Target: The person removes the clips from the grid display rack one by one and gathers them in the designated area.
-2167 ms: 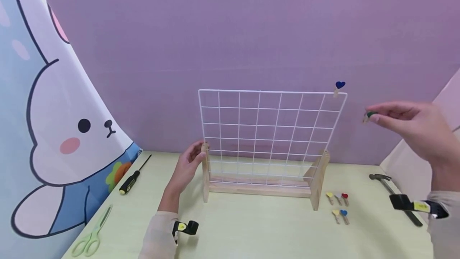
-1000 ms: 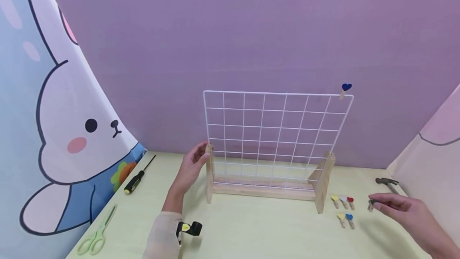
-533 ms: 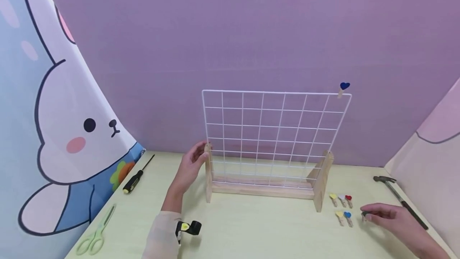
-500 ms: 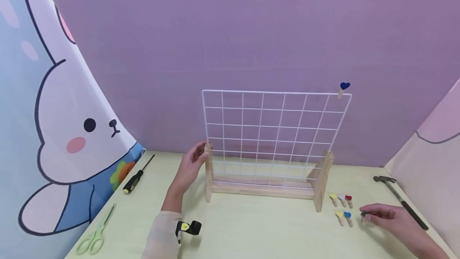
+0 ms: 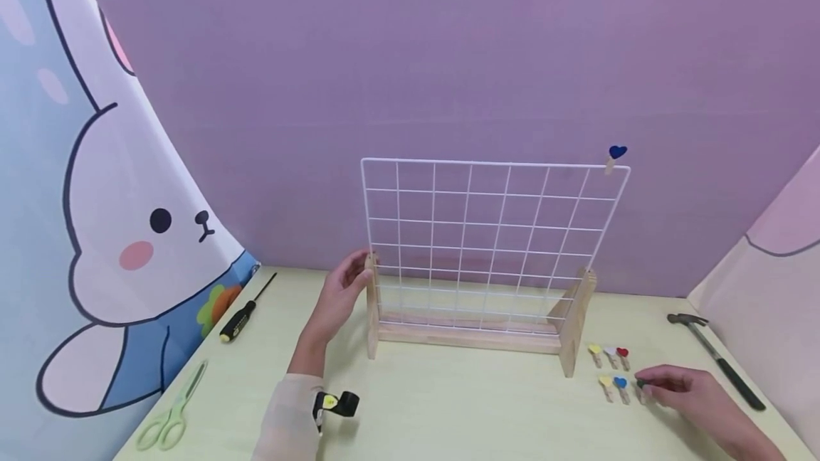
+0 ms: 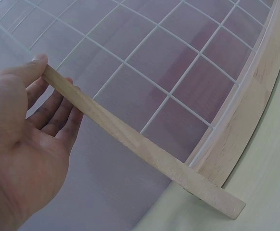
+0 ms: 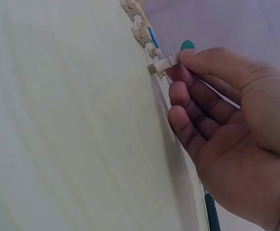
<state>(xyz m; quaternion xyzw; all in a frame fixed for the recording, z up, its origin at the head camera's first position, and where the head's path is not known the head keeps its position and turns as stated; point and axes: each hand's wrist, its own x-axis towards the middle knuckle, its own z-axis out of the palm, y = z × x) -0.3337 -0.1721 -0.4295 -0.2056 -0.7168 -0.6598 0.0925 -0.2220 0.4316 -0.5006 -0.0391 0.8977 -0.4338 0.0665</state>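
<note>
A white wire grid panel (image 5: pixel 470 193) stands upright in a wooden stand (image 5: pixel 468 337). My left hand (image 5: pixel 339 296) grips the top of the stand's left upright (image 6: pixel 140 144), thumb on one side and fingers on the other. At the table's right, my right hand (image 5: pixel 692 398) pinches a small wooden clothespin (image 7: pixel 165 63) with a green heart between thumb and index finger. Its free end is close to the tabletop, just right of a blue-heart clothespin (image 5: pixel 621 384). Another clothespin, with a dark blue heart (image 5: pixel 617 153), is clipped to the grid's top right corner.
Behind the blue one lie clothespins with yellow (image 5: pixel 595 351), white (image 5: pixel 611 353) and red hearts (image 5: pixel 623 353); another yellow one (image 5: pixel 606 382) is beside it. A hammer (image 5: pixel 717 361) lies far right. A screwdriver (image 5: pixel 238 320) and green scissors (image 5: pixel 170 418) lie left.
My right hand has come down from beside the grid's top right to the table with the green-heart clothespin, then moved left toward the row. My left hand stays on the upright.
</note>
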